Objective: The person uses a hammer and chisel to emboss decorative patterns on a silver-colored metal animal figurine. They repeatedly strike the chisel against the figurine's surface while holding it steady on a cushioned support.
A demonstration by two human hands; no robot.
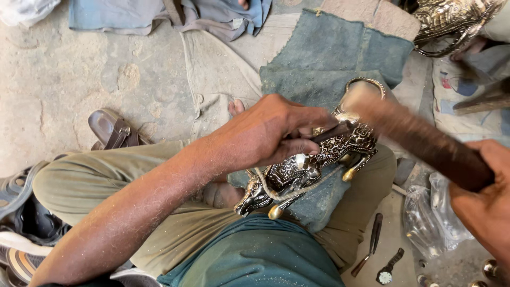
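Note:
An engraved silver-and-black metal animal figure with brass-coloured tips lies across my lap on a piece of blue-grey cloth. My left hand is closed around a dark chisel-like tool, its tip set against the figure's back. My right hand grips a dark wooden mallet, blurred with motion, its pale head over the figure's curled tail ring. A cord loops around the figure's neck.
Brown sandals lie on the dusty floor at left. Small hand tools and a plastic bag sit on the ground at lower right. Another ornate metal piece is at top right. Cloths cover the ground ahead.

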